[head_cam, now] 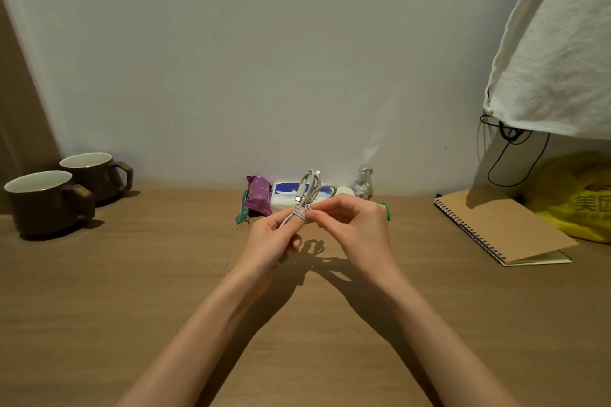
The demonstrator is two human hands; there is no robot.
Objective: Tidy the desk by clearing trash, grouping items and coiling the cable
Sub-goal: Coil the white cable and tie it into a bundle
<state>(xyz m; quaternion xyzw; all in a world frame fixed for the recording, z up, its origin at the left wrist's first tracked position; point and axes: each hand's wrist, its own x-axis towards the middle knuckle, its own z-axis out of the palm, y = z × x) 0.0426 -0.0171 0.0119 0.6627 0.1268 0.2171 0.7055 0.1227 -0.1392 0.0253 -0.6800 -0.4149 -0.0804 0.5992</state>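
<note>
A grey cable (310, 188) is bundled into loops and held above the middle of the wooden desk (132, 274). My left hand (274, 241) grips the lower part of the bundle. My right hand (355, 225) pinches the cable where several turns wrap around the bundle's waist. Two connector ends stick up above my fingers. Behind my hands, against the wall, lie a purple wrapper (259, 195), a blue-and-white tissue pack (284, 196), a small glass bottle (363, 182) and a green pen (243, 210).
Two dark mugs (49, 201) stand at the far left. A brown spiral notebook (502, 228) lies at the right, with a yellow plastic bag (582, 198) behind it. White cloth (555, 59) hangs over the upper right, black cords (509, 155) dangling beneath.
</note>
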